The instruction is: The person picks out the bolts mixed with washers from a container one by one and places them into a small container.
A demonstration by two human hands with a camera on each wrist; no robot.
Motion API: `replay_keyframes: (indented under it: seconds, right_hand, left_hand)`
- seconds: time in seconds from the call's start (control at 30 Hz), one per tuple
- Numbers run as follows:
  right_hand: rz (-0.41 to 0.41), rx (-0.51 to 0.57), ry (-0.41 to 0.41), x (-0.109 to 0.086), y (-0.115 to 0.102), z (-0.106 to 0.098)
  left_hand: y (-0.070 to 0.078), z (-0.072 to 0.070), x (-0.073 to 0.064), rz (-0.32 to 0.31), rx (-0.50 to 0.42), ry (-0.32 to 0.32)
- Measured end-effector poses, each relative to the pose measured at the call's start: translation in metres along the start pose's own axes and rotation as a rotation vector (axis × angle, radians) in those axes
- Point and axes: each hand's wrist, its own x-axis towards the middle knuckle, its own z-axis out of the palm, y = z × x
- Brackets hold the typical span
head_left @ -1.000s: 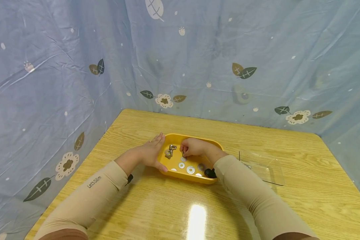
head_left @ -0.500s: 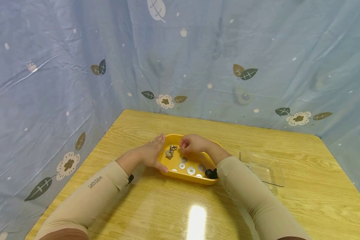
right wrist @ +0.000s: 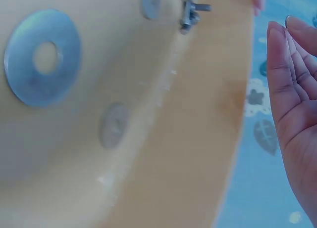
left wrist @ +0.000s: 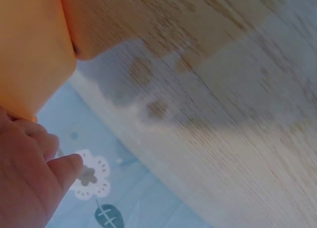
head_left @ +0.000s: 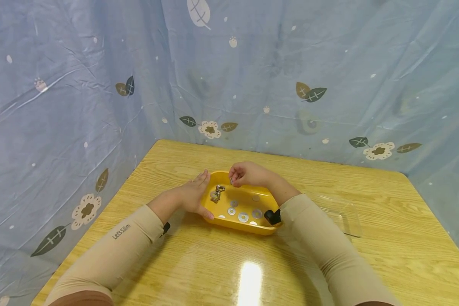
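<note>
In the head view a yellow tray (head_left: 229, 228) stands on the table. My left hand (head_left: 191, 195) rests against its left end, fingers and thumb spread along the outside; the left wrist view shows part of that hand (left wrist: 29, 173) at the tray's edge. My right hand (head_left: 248, 174) is above the tray's far rim, thumb and fingertips pinching a small silvery bolt (head_left: 231, 181). The right wrist view shows the pinching hand (right wrist: 297, 99), with the bolt mostly hidden. Several bolts (head_left: 217, 193) lie in a cluster at the tray's left end. Flat washers (head_left: 243, 217) are scattered on its bottom.
A clear plastic container (head_left: 344, 216) stands right of the tray, partly behind the right sleeve. A black wrist mount (head_left: 272, 216) on the right arm overlaps the tray's right end. A patterned blue curtain (head_left: 252, 85) hangs behind the wooden table (head_left: 199, 263).
My right hand has risen from the tray's bottom to its far rim, carrying the bolt up. More washers show beneath it. The left hand has stayed at the tray's end.
</note>
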Motion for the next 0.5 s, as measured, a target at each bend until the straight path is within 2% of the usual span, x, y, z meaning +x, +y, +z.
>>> replay_keyframes:
  seconds: [0.27, 0.5]
  right_hand:
    - [-0.005, 0.001, 0.031, -0.014, -0.013, -0.017]
    - [-0.015, -0.02, 0.047, -0.03, -0.014, -0.031]
  left_hand:
    - [0.002, -0.002, -0.001, 0.002, -0.003, 0.003]
    - [0.002, -0.001, -0.001, 0.005, 0.0, 0.002]
